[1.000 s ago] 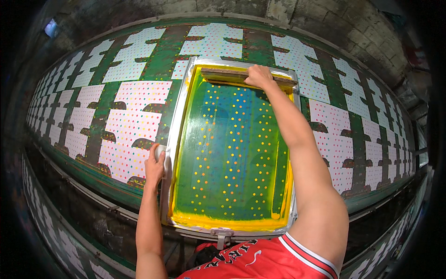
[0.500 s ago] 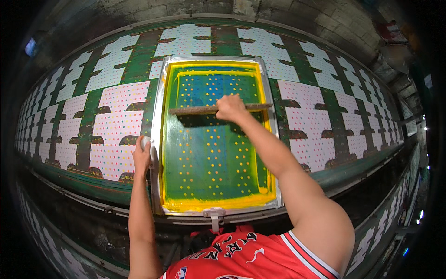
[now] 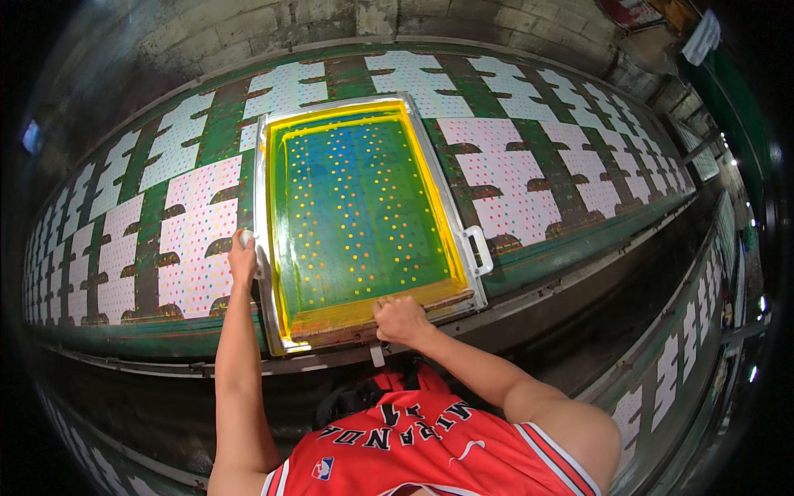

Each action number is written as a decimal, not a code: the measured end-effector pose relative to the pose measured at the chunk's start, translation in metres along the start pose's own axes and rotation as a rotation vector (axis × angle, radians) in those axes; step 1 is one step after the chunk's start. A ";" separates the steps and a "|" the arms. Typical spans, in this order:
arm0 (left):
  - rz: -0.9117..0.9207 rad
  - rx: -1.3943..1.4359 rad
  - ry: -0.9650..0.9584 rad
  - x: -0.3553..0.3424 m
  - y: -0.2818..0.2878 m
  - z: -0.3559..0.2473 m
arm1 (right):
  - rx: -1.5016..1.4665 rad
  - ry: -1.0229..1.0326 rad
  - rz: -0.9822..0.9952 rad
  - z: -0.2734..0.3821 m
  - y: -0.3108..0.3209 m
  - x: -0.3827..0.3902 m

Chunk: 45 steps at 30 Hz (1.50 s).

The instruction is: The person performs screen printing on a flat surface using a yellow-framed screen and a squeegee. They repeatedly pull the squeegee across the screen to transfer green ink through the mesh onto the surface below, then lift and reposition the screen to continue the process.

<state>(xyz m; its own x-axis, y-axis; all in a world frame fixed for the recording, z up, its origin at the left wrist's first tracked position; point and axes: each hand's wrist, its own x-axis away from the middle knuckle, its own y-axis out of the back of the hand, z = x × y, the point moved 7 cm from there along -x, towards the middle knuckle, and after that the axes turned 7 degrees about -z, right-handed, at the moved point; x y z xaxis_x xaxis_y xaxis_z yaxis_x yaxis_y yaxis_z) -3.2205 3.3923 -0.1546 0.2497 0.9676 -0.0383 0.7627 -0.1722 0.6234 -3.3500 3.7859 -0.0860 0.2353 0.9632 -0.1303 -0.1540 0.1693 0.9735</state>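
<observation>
A silver-edged screen-printing frame (image 3: 261,186) lies on the long green table in front of me. Its green and blue mesh (image 3: 351,215) carries rows of small yellow and orange dots, with yellow ink smeared round the border. My left hand (image 3: 242,258) is closed round the white handle on the frame's left side. At the near end of the mesh, my right hand (image 3: 400,320) grips a wide wooden squeegee (image 3: 335,324), which lies across almost the full width inside the frame. The squeegee's lower edge is hidden from view.
White cut fabric pieces (image 3: 198,263) with coloured dots lie in rows on the green table (image 3: 347,76), both sides of the frame. A second white handle (image 3: 481,250) sticks out on the frame's right. Another table with similar pieces (image 3: 672,364) stands at the right; a block wall (image 3: 529,25) runs behind.
My right hand has drawn the squeegee from the upper part of the mesh down to the near end. My left hand stays on its handle. The view has shifted and tilted.
</observation>
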 end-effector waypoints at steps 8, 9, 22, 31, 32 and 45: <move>0.046 0.019 0.021 -0.009 -0.007 0.014 | -0.274 -0.162 0.012 -0.006 0.009 0.032; 0.054 0.031 0.044 -0.011 -0.008 0.018 | -0.352 -0.249 0.047 -0.022 0.007 0.035; -0.001 0.109 0.025 -0.005 0.001 0.000 | -0.608 -1.206 -0.216 -0.297 0.001 0.104; -0.024 0.191 -0.025 -0.007 0.030 -0.080 | -0.686 -1.111 -0.359 -0.325 0.039 0.112; -0.023 0.210 -0.048 0.002 0.021 -0.096 | -0.727 -1.107 -0.366 -0.337 0.048 0.117; -0.004 0.410 -0.008 0.180 -0.225 -0.260 | -0.706 -1.257 -0.392 -0.602 0.136 0.273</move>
<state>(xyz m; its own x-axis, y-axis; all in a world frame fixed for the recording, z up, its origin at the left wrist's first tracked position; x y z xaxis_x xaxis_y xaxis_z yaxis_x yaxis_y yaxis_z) -3.5020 3.6528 -0.0986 0.2494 0.9672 -0.0477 0.9381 -0.2291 0.2599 -3.8840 4.1980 -0.1024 0.9653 0.0910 0.2446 -0.2207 0.7850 0.5789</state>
